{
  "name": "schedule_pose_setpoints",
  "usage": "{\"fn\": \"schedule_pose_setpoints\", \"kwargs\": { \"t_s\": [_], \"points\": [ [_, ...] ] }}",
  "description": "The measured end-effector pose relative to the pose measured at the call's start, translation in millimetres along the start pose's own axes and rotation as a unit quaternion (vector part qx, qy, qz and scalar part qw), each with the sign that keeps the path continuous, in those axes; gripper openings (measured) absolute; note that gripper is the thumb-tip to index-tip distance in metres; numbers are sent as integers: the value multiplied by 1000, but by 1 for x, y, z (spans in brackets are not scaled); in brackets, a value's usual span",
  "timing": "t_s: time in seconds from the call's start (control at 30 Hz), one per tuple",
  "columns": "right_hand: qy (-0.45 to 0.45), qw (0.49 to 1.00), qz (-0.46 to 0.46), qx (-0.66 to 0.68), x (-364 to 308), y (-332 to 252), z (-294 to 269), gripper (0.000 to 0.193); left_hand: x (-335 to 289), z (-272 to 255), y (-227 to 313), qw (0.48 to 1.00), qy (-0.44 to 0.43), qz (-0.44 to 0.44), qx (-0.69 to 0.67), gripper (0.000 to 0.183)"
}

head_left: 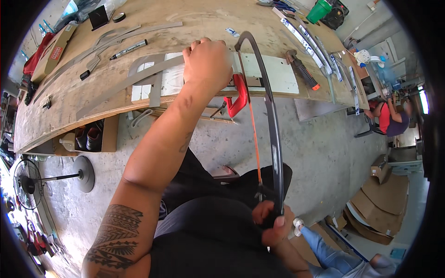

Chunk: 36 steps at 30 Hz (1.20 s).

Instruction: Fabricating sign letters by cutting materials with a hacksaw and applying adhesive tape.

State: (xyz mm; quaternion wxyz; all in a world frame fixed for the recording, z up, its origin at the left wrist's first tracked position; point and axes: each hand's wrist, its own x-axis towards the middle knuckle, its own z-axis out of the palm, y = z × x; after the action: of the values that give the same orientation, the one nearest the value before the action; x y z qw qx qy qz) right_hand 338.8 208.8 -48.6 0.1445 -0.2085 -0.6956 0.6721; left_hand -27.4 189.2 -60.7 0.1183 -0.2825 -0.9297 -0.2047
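Observation:
My right hand (273, 222) is wrapped round the handle of a hacksaw, close in front of my body. The saw's black bowed frame (273, 134) reaches away from me to the bench edge, and its orange blade (254, 127) runs alongside. My left hand (208, 65) is closed over the end of a flat grey metal strip (134, 82), pressing it onto a white board (276, 74). Just right of that hand, the blade's far part crosses the board edge. A red clamp (238, 97) grips the bench edge beside the blade. The exact contact of blade and strip is hidden.
On the wooden bench (199, 23) lie a marker (128, 49), its cap (84, 74), a hammer (302, 69) and several metal strips (303, 39). A fan (28, 183) stands at left. One person (391, 116) sits far right; another's jeans (320, 248) show lower right.

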Motion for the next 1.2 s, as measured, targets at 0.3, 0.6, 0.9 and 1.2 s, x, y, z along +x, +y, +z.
{"fn": "schedule_pose_setpoints", "kwargs": {
  "t_s": [0.3,0.6,0.9,1.2],
  "points": [
    [-7,997,-22,68,176,-31,34,54,1,-3,1,1000,-4,-15,-13,40],
    [-9,999,-48,20,97,-14,21,61,1,-4,0,1000,-18,-23,-9,41],
    [7,1000,5,-8,10,-2,1,66,0,11,-6,997,70,27,-20,31],
    [-9,998,-33,62,179,-32,33,51,2,10,-2,997,62,20,-30,32]
  ]
}}
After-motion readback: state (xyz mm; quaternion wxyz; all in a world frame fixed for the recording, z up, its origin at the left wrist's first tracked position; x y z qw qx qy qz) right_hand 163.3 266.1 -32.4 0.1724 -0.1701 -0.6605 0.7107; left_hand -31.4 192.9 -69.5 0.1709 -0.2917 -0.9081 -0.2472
